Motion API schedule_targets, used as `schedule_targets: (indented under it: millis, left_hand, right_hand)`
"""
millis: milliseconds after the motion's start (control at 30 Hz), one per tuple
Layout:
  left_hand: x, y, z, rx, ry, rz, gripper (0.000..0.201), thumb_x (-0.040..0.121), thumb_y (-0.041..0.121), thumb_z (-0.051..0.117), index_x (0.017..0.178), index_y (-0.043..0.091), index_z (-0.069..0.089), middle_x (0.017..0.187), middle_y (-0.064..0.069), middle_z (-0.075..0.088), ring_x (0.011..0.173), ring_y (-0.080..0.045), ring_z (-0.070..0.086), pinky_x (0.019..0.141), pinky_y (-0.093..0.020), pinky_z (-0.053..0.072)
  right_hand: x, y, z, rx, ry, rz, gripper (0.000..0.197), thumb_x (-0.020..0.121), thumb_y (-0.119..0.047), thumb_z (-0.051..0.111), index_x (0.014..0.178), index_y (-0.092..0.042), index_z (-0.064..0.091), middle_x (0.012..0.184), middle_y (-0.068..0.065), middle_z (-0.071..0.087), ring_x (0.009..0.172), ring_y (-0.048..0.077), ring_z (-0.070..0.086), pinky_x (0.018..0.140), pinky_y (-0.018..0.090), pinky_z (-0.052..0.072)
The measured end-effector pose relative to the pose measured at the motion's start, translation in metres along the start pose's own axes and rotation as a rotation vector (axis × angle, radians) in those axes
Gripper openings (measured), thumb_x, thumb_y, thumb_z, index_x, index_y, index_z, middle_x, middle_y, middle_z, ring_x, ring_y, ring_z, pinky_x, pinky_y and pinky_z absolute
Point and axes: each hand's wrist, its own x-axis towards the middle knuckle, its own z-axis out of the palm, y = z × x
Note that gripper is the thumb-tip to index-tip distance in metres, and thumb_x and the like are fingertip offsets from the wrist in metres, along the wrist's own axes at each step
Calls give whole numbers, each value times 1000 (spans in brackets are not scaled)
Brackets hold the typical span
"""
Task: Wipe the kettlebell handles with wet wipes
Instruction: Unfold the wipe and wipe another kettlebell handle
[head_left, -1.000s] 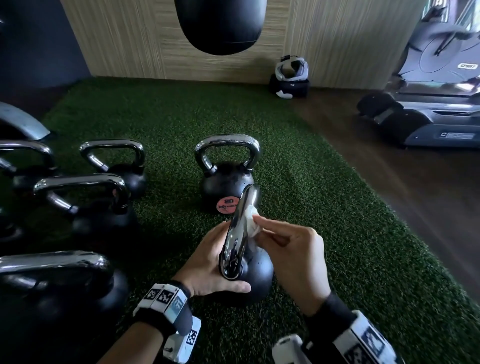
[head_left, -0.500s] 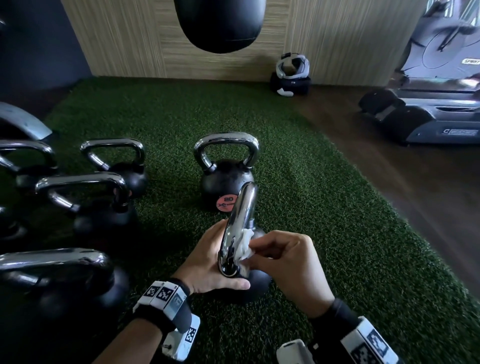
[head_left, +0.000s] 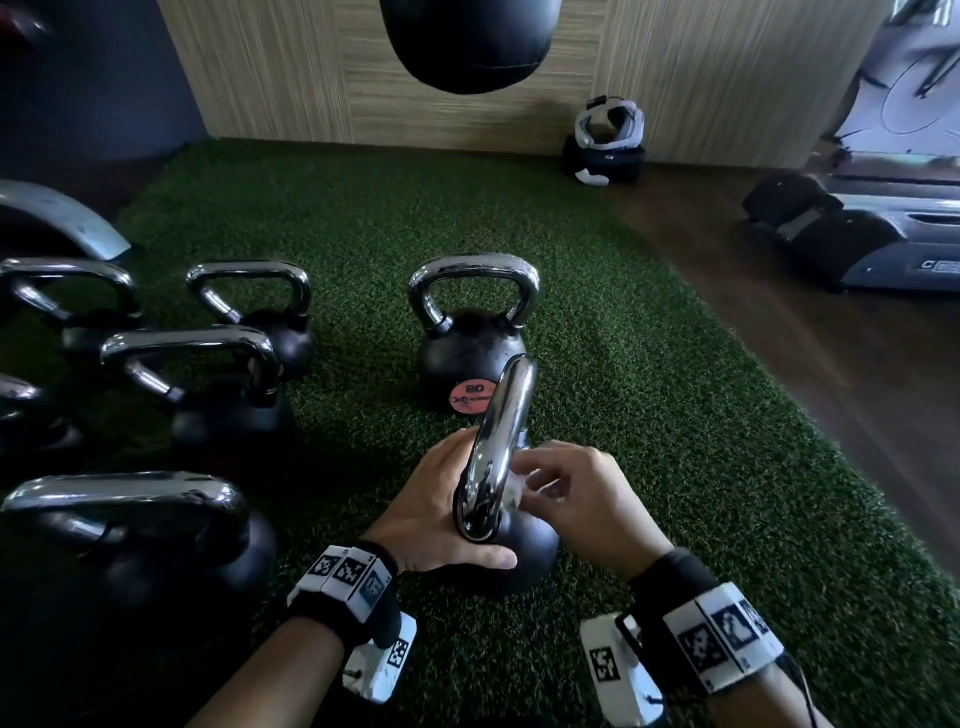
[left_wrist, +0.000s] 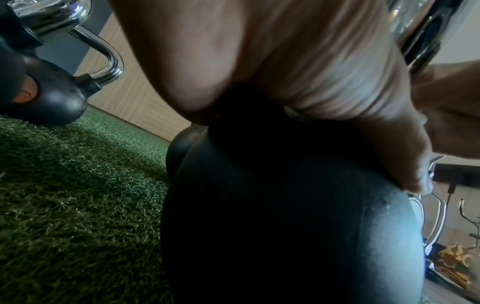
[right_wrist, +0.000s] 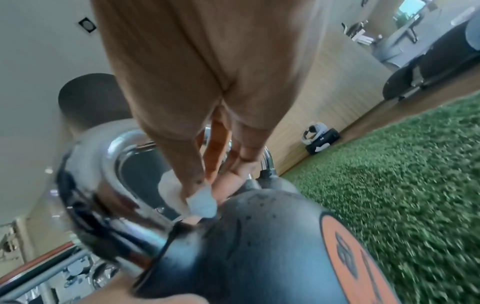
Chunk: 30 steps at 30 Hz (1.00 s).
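Observation:
A black kettlebell with a chrome handle stands on the green turf in front of me, its handle seen edge-on. My left hand cups the ball from the left, thumb lying across its front. My right hand pinches a white wet wipe against the low right side of the handle. In the right wrist view the wipe sits under my fingertips at the foot of the handle, just above the ball. The left wrist view shows my palm on the dark ball.
A second kettlebell with an orange label stands just behind. Several more kettlebells crowd the left side. A punching bag hangs overhead at the back. A treadmill and a wooden floor lie to the right; headgear sits by the wall.
My right hand has slid the wipe down the handle, from near its top to its base. The left hand has kept its hold on the ball.

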Motion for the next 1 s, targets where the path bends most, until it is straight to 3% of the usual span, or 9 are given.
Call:
schedule_targets:
  millis: [133, 267, 367, 433, 500, 533, 633, 833, 1000]
  left_hand:
    - [2, 3, -3, -2, 24, 34, 111, 47, 37, 104, 135, 60, 41, 134, 25, 52, 130, -13, 56, 111, -49, 46]
    - [0, -7, 1, -27, 2, -29, 118, 47, 46, 103, 144, 52, 35, 144, 14, 50, 135, -15, 53, 113, -49, 45]
    - [-1, -13, 3, -24, 2, -42, 124, 46, 54, 102, 150, 37, 37, 148, 7, 48, 137, -19, 52, 113, -50, 45]
    - [-1, -14, 3, -13, 8, -26, 121, 48, 54, 100, 148, 49, 32, 150, 16, 43, 140, -15, 48, 117, -47, 41]
    - [-2, -14, 3, -16, 3, -28, 121, 49, 54, 99, 146, 58, 27, 150, 22, 39, 141, -13, 46, 118, -43, 40]
    - [-2, -15, 4, -26, -2, -38, 122, 48, 55, 100, 148, 51, 30, 150, 17, 41, 139, -15, 48, 117, -45, 42]
    - [1, -26, 7, -39, -10, -95, 124, 43, 55, 103, 147, 31, 40, 141, -2, 54, 129, -25, 58, 107, -52, 50]
    - [4, -28, 8, -34, -24, -59, 122, 44, 50, 104, 147, 22, 46, 149, 3, 50, 138, -22, 52, 113, -50, 45]
    - [4, -24, 7, -31, 3, -27, 128, 43, 50, 103, 152, 29, 38, 153, 8, 45, 143, -19, 45, 118, -48, 39]
  right_hand:
    - [7, -9, 10, -133, -143, -176, 19, 88, -15, 63, 83, -25, 78, 81, -21, 65, 72, -5, 63, 63, 10, 44]
    - [4, -11, 6, -16, -201, -91, 19, 90, -14, 66, 98, -21, 82, 99, -10, 75, 89, 8, 72, 80, 28, 59]
    - [5, -9, 1, 53, -244, -57, 23, 93, -5, 71, 100, -24, 82, 102, -13, 75, 90, 5, 71, 78, 16, 52]
    - [7, -9, 2, 22, -250, -57, 22, 93, -5, 72, 99, -23, 82, 100, -15, 75, 87, 2, 70, 75, 12, 48]
    - [9, -6, 3, 21, -253, -48, 21, 91, -5, 72, 97, -23, 82, 99, -12, 76, 87, 4, 71, 77, 20, 54]
    - [10, -6, 3, 59, -264, -46, 20, 90, -6, 73, 98, -22, 82, 100, -7, 78, 90, 10, 73, 81, 30, 58]
    - [11, -2, 1, 323, -318, -22, 18, 92, -2, 74, 106, -11, 80, 106, 7, 80, 102, 28, 76, 94, 45, 59]
    - [16, 2, -1, 1179, -263, 244, 32, 89, -2, 69, 119, 9, 70, 110, 23, 74, 93, 25, 75, 90, 33, 63]
    - [26, 5, 9, 1366, -101, 329, 28, 92, -1, 57, 116, 8, 68, 103, 20, 76, 84, 19, 76, 71, 23, 61]
